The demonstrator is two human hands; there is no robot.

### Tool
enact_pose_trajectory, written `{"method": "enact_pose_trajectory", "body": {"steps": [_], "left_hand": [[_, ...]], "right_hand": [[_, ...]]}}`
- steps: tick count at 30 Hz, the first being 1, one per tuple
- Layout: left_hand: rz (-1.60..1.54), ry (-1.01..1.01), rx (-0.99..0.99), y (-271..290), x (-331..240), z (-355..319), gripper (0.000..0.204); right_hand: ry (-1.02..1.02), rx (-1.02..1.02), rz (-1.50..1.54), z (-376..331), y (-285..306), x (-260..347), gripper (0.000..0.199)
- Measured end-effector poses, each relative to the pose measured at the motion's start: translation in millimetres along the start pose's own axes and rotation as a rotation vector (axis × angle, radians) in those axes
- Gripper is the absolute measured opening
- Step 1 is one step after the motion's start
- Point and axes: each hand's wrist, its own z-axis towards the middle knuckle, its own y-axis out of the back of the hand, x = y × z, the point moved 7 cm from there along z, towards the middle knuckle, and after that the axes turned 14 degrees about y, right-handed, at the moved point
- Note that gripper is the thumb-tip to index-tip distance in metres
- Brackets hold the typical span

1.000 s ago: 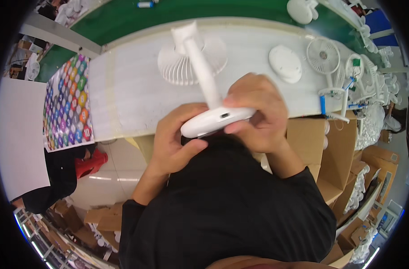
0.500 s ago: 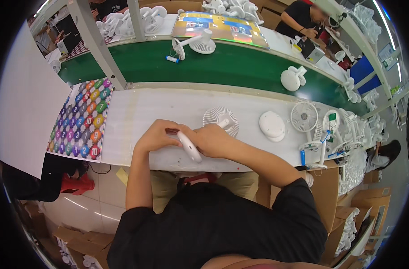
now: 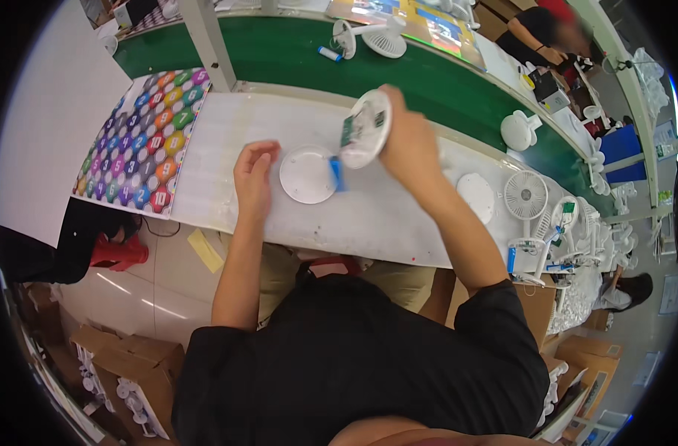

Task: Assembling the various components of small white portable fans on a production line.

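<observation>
Since 0.5 s ago the right hand [image 3: 409,141] has lifted off the white bench [image 3: 227,186], now gripping a round fan base with a green circuit board [image 3: 365,128]. At its 8 o'clock lies a white disc cover [image 3: 307,175]; the left hand [image 3: 253,175] rests at the disc's 9 o'clock, fingers loosely curled, holding nothing.

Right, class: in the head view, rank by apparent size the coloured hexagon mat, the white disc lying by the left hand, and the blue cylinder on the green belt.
1. Coloured hexagon mat, clearly largest.
2. White disc lying on the white bench beside the left hand.
3. Blue cylinder on the green belt, smallest, though it lies farther from the camera, which shrinks it somewhat.
</observation>
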Motion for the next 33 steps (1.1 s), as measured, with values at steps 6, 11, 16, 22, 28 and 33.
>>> {"method": "enact_pose_trajectory", "body": {"steps": [6,11,16,22,28,33], "left_hand": [[0.506,-0.162,-0.103,-18.5,-16.6,-35.1,0.023],[0.495,-0.032,0.054,-40.1,-31.8,-53.4,0.057],[0.577,-0.172,0.201,-79.3,-42.1,-67.0,0.100],[0.614,-0.298,-0.122,-41.8,-66.5,-70.4,0.058],[0.343,-0.005,-0.330,55.7,-96.2,-76.5,0.043],[0.227,0.170,-0.533,158.0,-101.5,-61.0,0.037]], "right_hand": [[0.014,-0.060,0.104,-9.6,-2.9,-8.3,0.057],[0.023,-0.078,0.239,-7.5,-14.4,-1.6,0.059],[-0.001,-0.045,0.279,2.4,-2.7,22.6,0.060],[0.151,0.129,0.290,53.0,-10.4,99.0,0.068],[0.486,0.180,0.434,115.7,-21.0,192.6,0.075],[0.751,0.112,0.659,114.1,13.4,220.5,0.077]]}}
